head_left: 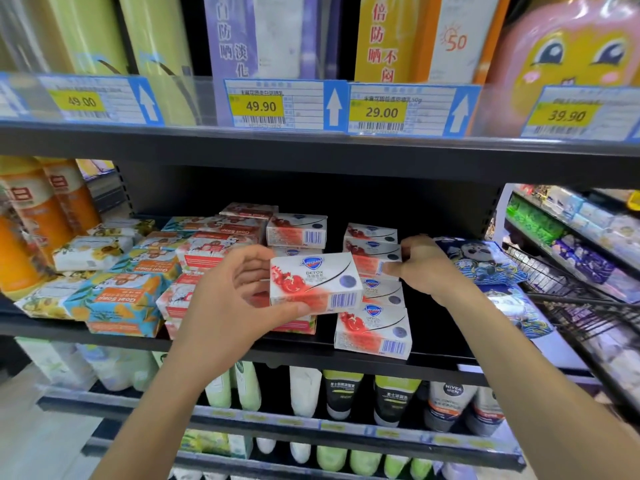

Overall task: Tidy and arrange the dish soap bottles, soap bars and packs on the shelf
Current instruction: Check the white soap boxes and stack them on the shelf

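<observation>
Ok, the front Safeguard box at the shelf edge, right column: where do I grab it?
I'd span the front box by its two short ends, hand coming over the top from the front. It lies flat, barcode side forward, with bare shelf at both ends, while the box behind crowds its back.

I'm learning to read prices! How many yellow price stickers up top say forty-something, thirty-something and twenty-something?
Forty-something: 2 (49.00 sticker, 49.90 sticker)
Thirty-something: 1 (39.90 sticker)
Twenty-something: 1 (29.00 sticker)
Total: 4
</observation>
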Action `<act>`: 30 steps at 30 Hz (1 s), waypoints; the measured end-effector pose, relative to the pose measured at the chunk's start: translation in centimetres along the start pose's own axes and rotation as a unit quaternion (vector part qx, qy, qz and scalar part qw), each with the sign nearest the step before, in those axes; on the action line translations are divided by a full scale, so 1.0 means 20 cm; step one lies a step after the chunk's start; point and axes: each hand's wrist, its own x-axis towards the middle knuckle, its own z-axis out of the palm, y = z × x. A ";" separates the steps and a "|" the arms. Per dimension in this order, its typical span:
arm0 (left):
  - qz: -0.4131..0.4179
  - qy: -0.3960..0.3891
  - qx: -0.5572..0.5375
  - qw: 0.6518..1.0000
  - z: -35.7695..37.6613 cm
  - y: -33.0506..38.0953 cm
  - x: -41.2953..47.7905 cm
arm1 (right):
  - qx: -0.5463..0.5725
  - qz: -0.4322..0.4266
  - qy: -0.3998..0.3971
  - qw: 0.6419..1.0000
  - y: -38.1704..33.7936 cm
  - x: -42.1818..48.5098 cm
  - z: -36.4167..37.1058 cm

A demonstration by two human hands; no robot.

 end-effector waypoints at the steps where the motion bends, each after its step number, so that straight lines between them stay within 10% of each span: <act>1: -0.003 -0.002 -0.001 1.000 0.01 -0.01 -0.01 | -0.017 -0.007 0.005 1.000 -0.02 -0.03 -0.01; 6: -0.013 -0.021 -0.019 1.000 0.05 -0.02 -0.04 | 0.129 -0.076 0.035 0.988 -0.19 -0.35 -0.12; 11: -0.015 -0.040 -0.033 0.999 0.13 -0.03 -0.07 | 0.161 -0.123 -0.140 0.969 -0.17 -0.65 -0.14; 30: 0.104 -0.039 0.217 0.970 0.25 -0.40 -0.26 | 0.135 -0.058 0.055 0.988 -0.04 -0.55 -0.12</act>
